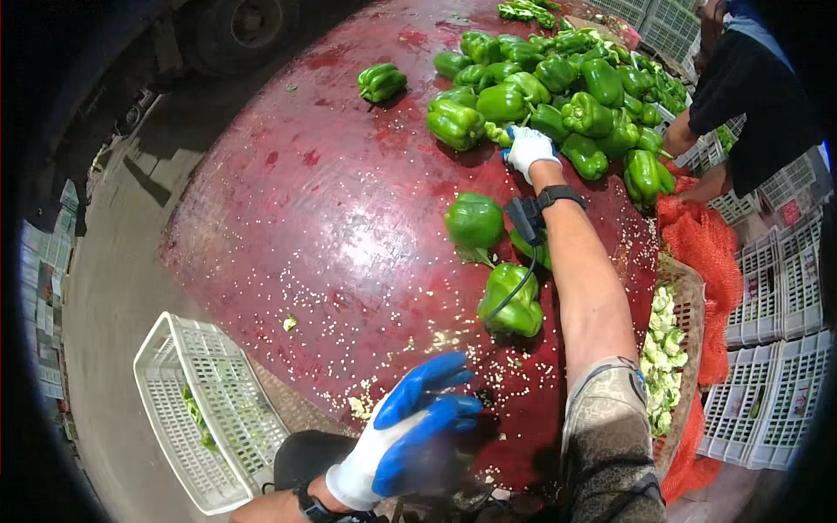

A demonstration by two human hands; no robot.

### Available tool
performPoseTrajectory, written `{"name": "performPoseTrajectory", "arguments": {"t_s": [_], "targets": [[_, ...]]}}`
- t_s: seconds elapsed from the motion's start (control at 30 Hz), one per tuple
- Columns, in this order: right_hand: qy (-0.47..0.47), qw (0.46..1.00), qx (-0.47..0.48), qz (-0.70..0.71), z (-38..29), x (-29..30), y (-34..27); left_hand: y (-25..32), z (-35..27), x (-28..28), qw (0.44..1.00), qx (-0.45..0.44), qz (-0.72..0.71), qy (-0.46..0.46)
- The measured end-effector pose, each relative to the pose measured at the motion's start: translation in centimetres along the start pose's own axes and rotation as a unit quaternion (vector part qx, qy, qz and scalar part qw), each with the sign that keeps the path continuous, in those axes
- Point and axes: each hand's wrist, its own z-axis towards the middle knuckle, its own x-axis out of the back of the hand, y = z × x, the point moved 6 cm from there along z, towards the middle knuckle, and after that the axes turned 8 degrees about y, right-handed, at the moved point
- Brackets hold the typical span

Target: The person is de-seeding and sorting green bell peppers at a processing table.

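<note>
My left hand [409,431], in a white glove with blue coating, hovers over the near edge of the red table [314,196]. Its fingers are apart and nothing shows in it; the lower part is blurred. Reaching far forward, my right hand [531,151], gloved alike, is at the front of a heap of green bell peppers [585,114]. Beside its fingers lies a small pale-green pepper [498,134]; its fingertips are partly hidden, so a hold cannot be made out. Nearer me are a round pepper [475,220] and a paler pepper [513,301], with another partly behind my right forearm.
One pepper [381,82] lies apart. Pale seeds dot the tabletop. A white plastic crate [222,392] stands at left; a basket [693,327] of pepper scraps and red mesh sacking [703,261] are at right. Another person [749,104] stands near stacked crates [771,399].
</note>
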Motion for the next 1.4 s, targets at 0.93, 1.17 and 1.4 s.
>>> {"name": "performPoseTrajectory", "arguments": {"t_s": [0.93,1.17,1.4], "targets": [[0.228,0.926,0.281,0.111,-37.2,26.8,-7.5,1.4,-1.6,-3.3,0.950,-0.289,-0.022,-0.117],[0.226,0.847,0.081,0.474,-38.0,28.8,-7.3,3.6,-3.3,2.6,0.937,-0.176,-0.289,-0.083],[0.121,0.904,0.038,0.407,-39.3,21.9,-2.9,7.3,-13.8,25.3,0.852,-0.281,-0.440,-0.033]]}}
